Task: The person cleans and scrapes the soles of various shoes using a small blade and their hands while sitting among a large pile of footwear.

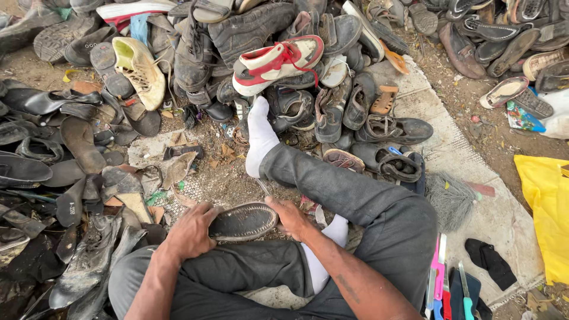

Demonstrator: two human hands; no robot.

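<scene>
Both forearms reach over crossed legs; left hand (191, 230) clasps a dark shoe (243, 221) on the lap, right hand (291, 217) pinching a thin tool (264, 188) at its edge. Risk: a slipped point could jab the steadying fingers.

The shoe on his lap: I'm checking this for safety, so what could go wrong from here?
The right hand holds a thin metal tool against the shoe, near the left hand and thigh; a slip might jab either. The shoe only rests on the leg, so it might twist. The pile by the socked foot looks loose and could slide.
</scene>
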